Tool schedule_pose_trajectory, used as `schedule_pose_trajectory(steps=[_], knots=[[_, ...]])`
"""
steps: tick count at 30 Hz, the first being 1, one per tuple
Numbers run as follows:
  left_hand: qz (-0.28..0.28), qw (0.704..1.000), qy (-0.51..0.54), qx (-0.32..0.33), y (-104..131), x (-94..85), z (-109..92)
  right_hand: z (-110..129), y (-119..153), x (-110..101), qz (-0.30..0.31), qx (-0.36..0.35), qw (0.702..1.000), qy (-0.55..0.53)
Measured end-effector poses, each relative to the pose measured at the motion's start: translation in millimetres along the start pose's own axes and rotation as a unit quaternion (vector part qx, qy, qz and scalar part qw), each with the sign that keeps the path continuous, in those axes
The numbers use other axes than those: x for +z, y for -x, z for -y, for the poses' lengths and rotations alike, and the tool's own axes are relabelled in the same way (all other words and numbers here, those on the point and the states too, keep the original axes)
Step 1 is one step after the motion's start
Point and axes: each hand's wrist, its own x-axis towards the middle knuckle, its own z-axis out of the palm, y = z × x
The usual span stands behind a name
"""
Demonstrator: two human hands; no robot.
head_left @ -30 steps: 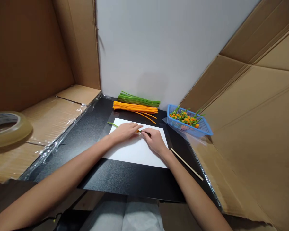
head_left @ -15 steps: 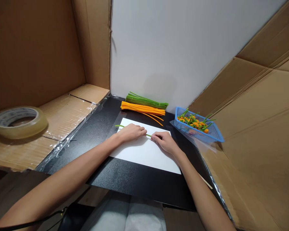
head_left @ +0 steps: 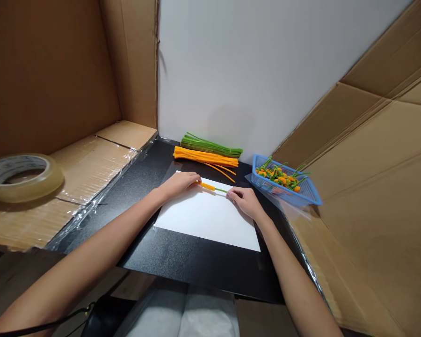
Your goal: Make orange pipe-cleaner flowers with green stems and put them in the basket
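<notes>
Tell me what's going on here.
The right hand pinches a green pipe cleaner above a white sheet; the left hand is at the left end of an orange coil around it. Beyond lie a green bundle and an orange bundle; a blue basket holds orange-and-green pieces.

Two hands (head_left: pixel 180 184) (head_left: pixel 246 202), two bundles (head_left: pixel 212 145) (head_left: pixel 205 156), one coiled stem (head_left: pixel 207 186), one tape roll (head_left: pixel 52 180), one basket (head_left: pixel 284 189) and one sheet (head_left: pixel 205 217) show.

A black tabletop (head_left: pixel 161 252) carries white paper (head_left: pixel 203 220), green strips (head_left: pixel 210 145), orange strips (head_left: pixel 205 156) and a blue basket (head_left: pixel 277 190).
</notes>
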Motion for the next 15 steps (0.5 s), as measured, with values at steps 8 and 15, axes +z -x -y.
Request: schedule_pose_trajectory(steps=[8, 15], knots=[[-0.006, 1.000, 0.024, 0.004, 1, 0.8, 2, -7, -1, -4, -0.009, 0.011, 1.000, 0.025], [-0.059, 0.985, 0.147, -0.060, -1, 6.5, 23, -20, -2, -9, -0.048, 0.046, 0.997, 0.045]])
